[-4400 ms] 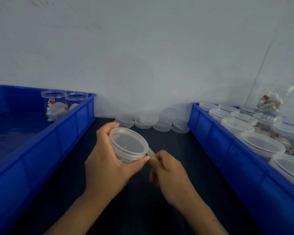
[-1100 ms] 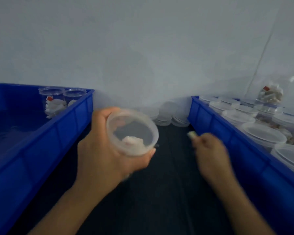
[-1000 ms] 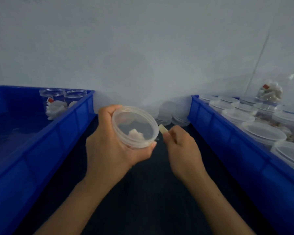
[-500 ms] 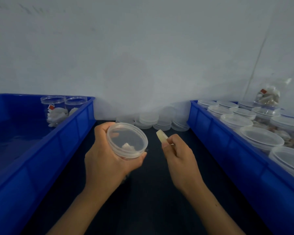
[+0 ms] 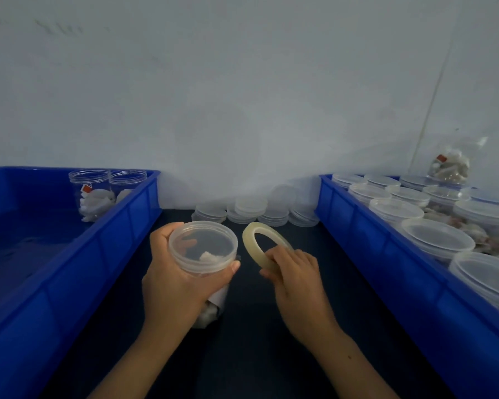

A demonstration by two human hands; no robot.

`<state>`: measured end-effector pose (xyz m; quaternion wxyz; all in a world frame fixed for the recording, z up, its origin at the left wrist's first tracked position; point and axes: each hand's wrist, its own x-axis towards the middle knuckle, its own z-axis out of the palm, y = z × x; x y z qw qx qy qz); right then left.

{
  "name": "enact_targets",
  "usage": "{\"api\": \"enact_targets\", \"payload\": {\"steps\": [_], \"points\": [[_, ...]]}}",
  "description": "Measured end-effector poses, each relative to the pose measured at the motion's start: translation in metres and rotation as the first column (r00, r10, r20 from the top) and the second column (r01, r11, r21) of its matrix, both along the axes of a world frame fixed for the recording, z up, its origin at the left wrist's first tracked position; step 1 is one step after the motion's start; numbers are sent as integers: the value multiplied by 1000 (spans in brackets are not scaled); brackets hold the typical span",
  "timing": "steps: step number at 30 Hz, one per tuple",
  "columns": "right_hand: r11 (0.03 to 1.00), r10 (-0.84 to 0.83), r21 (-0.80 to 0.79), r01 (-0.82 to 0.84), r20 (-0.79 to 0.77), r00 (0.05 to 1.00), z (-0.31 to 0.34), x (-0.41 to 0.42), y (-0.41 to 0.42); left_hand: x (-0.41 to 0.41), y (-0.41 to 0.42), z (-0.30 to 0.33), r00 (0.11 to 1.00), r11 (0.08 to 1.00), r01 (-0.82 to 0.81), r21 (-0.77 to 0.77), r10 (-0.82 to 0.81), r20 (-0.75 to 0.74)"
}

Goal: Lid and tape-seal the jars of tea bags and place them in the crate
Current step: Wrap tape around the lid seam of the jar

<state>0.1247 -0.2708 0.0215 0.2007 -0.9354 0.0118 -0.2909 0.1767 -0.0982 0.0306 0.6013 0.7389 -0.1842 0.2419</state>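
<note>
Left hand (image 5: 173, 283) is wrapped round a clear jar (image 5: 203, 254) w/ its lid (image 5: 203, 244) on, fingers behind and thumb curled across the front just under the lid rim; white tea bags show through the lid and below the palm. Jar is held above the dark tabletop (image 5: 242, 355), lid tipped toward the camera.

Just right of the jar – not touching it – the right hand (image 5: 294, 272) grips a roll of clear tape (image 5: 264, 244), fingers curled over the roll's near edge, the roll standing on edge.

Left of the jar: blue crate (image 5: 104, 254) w/ two unlidded jars (image 5: 107, 191) of tea bags in its far corner. Behind the jar, against the wall – stacks of spare lids (image 5: 251, 210). Right of the jar, past the tape hand: a second blue crate (image 5: 386, 269) packed w/ lidded jars (image 5: 438, 240).
</note>
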Motion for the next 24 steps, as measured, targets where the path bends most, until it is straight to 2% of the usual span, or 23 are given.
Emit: {"api": "enact_targets", "payload": {"steps": [4, 7, 11, 13, 14, 15, 17, 18, 19, 21, 24], "points": [[984, -81, -160, 84, 27, 996, -8, 3, -1, 9, 5, -3, 995, 992, 59, -115, -68, -78], [984, -79, -162, 80, 11, 997, -14, 6, -2, 11, 5, -7, 989, 986, 83, -148, -100, -113], [998, -24, -66, 16, -120, 992, -24, 15, -5, 13, 5, -8, 981, 973, 114, -203, -142, -130], [996, 44, 81, -31, -164, 986, -24, 17, -3, 14, 5, -8, 974, 968, 142, -206, -173, -143], [977, 90, 202, -60, -145, 985, -21, 16, 0, 14, 6, -8, 971, 966, 156, -205, -189, -149], [922, 146, 374, -103, -87, 986, -18, 14, 3, 14, 6, -8, 967, 964, 167, -205, -201, -156], [656, 294, 714, -245, 57, 954, -9, 9, 12, 13, 6, -8, 961, 960, 187, -206, -223, -166], [517, 373, 800, -306, 111, 921, -5, 7, 16, 13, 5, -8, 956, 957, 199, -209, -236, -173], [417, 439, 840, -348, 148, 886, -3, 5, 21, 12, 4, -7, 951, 953, 215, -214, -254, -178], [311, 519, 861, -404, 202, 830, 1, 2, 32, 10, 3, -5, 939, 940, 255, -226, -297, -175], [279, 464, 860, -427, 269, 844, 4, -2, 45, 6, 0, -4, 927, 931, 294, -217, -333, -171]]}}
